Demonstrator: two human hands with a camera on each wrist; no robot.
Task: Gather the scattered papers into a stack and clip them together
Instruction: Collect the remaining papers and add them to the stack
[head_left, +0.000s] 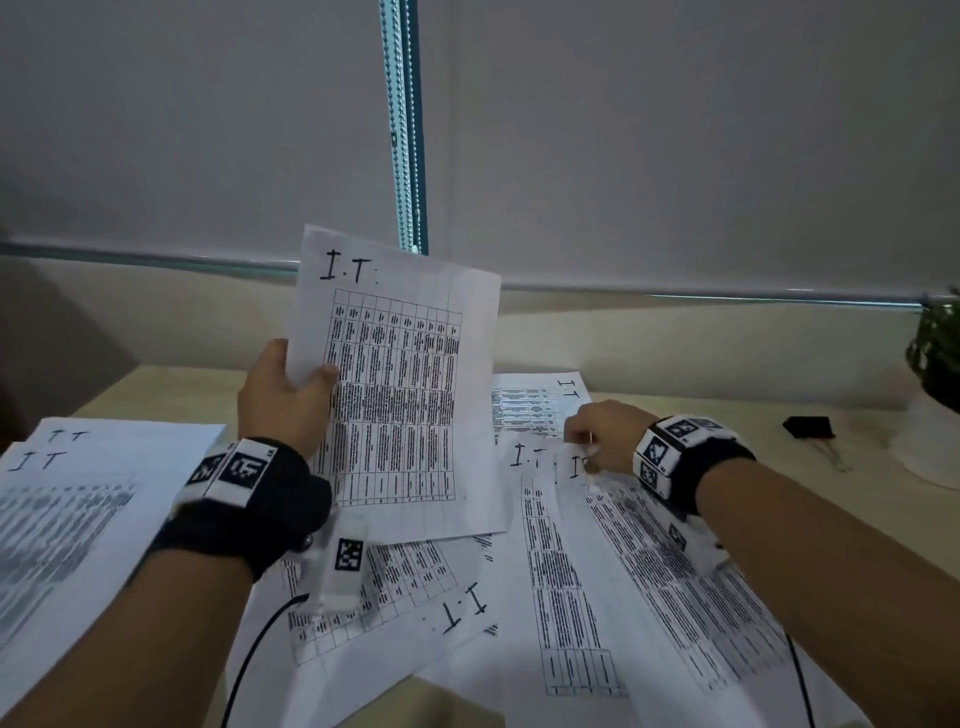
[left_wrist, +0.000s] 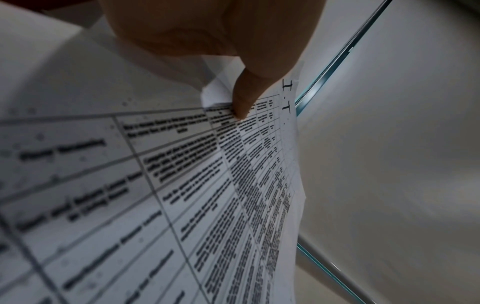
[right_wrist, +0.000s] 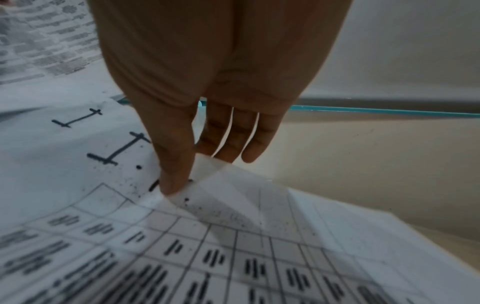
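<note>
My left hand (head_left: 311, 379) holds one printed sheet (head_left: 400, 395) marked "I.T" upright above the desk; its thumb (left_wrist: 241, 100) lies on the table print of that sheet (left_wrist: 182, 195), with the fingers behind. My right hand (head_left: 582, 441) pinches the top edge of a second sheet (head_left: 675, 571) lying at the right; the thumb (right_wrist: 174, 176) and fingers lift that sheet's corner (right_wrist: 210, 170). More printed sheets lie scattered at the left (head_left: 78, 509), front centre (head_left: 415, 597), back (head_left: 530, 405) and under the right one (head_left: 561, 582). A black binder clip (head_left: 808, 427) sits at the far right.
A potted plant in a white pot (head_left: 935, 415) stands at the desk's right edge, just beyond the clip. The wooden desk (head_left: 727, 410) meets a wall with lowered blinds and a bead chain (head_left: 402, 130) behind.
</note>
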